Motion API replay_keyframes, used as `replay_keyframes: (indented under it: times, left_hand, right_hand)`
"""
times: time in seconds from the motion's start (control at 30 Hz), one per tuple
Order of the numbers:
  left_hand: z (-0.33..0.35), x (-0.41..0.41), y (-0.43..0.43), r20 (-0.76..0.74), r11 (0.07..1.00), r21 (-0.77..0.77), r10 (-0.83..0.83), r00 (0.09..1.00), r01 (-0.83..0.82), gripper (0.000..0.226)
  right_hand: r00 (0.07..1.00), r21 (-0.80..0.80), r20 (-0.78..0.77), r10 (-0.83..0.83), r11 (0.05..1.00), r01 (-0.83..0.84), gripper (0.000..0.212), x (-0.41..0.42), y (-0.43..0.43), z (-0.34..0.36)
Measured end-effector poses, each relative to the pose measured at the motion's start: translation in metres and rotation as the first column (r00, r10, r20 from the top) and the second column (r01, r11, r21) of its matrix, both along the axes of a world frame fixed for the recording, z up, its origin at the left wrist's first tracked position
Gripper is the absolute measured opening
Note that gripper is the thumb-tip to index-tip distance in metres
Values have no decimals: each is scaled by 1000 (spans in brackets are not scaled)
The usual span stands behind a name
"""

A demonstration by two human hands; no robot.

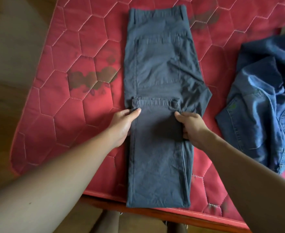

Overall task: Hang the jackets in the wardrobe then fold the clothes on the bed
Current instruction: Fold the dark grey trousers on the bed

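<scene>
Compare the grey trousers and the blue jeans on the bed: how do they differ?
The grey trousers lie flat and straight, leg ends folded up; the blue jeans lie in a crumpled heap. The grey trousers are plain; the blue jeans look faded, with light stitching. The left hand and the right hand hold the grey trousers; nothing touches the blue jeans. Both lie on the red mattress.

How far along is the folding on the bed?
Done: the grey trousers lie doubled lengthwise on the mattress, hems brought up to mid-length. In hand: the right hand grips the folded part's right edge, the left hand touches its left edge. Left: likely another fold, and the blue denim garment, crumpled on the right. Wardrobe not in view.
</scene>
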State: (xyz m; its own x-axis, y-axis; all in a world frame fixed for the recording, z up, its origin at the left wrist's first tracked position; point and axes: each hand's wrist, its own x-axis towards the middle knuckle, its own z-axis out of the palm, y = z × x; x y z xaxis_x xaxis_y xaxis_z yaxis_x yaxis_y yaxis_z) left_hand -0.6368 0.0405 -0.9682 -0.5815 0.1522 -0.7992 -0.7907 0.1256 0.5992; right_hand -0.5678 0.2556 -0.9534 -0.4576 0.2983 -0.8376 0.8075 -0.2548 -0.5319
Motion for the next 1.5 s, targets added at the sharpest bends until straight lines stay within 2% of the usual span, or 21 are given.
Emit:
replay_keyframes:
  times: [0.1,0.2,0.3,0.4,0.47,0.57,0.63,0.73,0.83,0.93,1.0,1.2,1.27,1.33,1.4,1.43,1.47,1.5]
  left_hand:
    - [7,4,-5,5,998,55,2,1000,-2,10]
    - [20,-7,-7,5,998,15,-68,998,68,12]
    - [31,-67,4,-124,996,36,-76,989,81,20]
    - [38,-148,26,-205,995,59,-69,976,83,15]
    - [33,-169,29,-173,988,57,-130,976,142,29]
    - [17,-150,22,-62,983,79,-159,985,164,43]
    - [17,-119,12,67,980,115,-171,983,163,41]
    - [31,-61,-12,196,971,169,-200,960,168,27]
    - [39,-7,-33,299,964,192,-234,925,182,22]
    - [40,48,-44,391,966,153,-254,885,209,34]
    - [38,79,-52,420,961,118,-278,864,252,36]
    - [32,104,-60,381,940,-4,-313,870,340,35]
    - [35,105,-60,364,925,-34,-342,867,379,34]
    - [36,109,-60,276,891,-117,-394,876,438,32]
    - [39,117,-58,110,800,-334,-491,864,498,25]
    - [41,122,-57,15,707,-515,-557,830,484,30]
    - [43,129,-55,-108,620,-672,-623,774,406,40]
    - [43,136,-53,-237,571,-760,-687,687,309,56]
  right_hand:
    - [999,-5,-23,37,999,-37,24,3,0,3]
    - [994,-69,-63,84,994,-88,10,-7,3,13]
    - [972,-17,-199,128,991,-134,14,-64,20,30]
    - [946,39,-304,109,994,-102,17,-146,43,38]
    - [963,-16,-249,101,994,-108,24,-175,48,34]
    - [986,-126,-139,95,986,-113,29,-159,54,10]
    - [996,-238,-89,15,971,-36,38,-128,57,3]
    - [996,-348,38,76,936,-58,43,-68,50,17]
    - [975,-418,108,194,899,-132,25,9,30,23]
    - [977,-371,123,173,921,-116,16,78,11,21]
    - [976,-234,117,184,960,-153,10,113,-3,17]
    - [961,66,108,256,962,-264,25,148,-29,9]
    - [908,291,140,396,860,-420,29,149,-38,20]
    - [784,464,227,578,644,-609,51,156,-44,32]
    - [642,522,366,674,422,-741,73,167,-44,39]
    - [608,554,408,681,344,-758,83,172,-42,38]
    - [602,612,414,682,281,-739,92,173,-40,37]
    - [617,695,378,690,228,-681,95,170,-39,33]
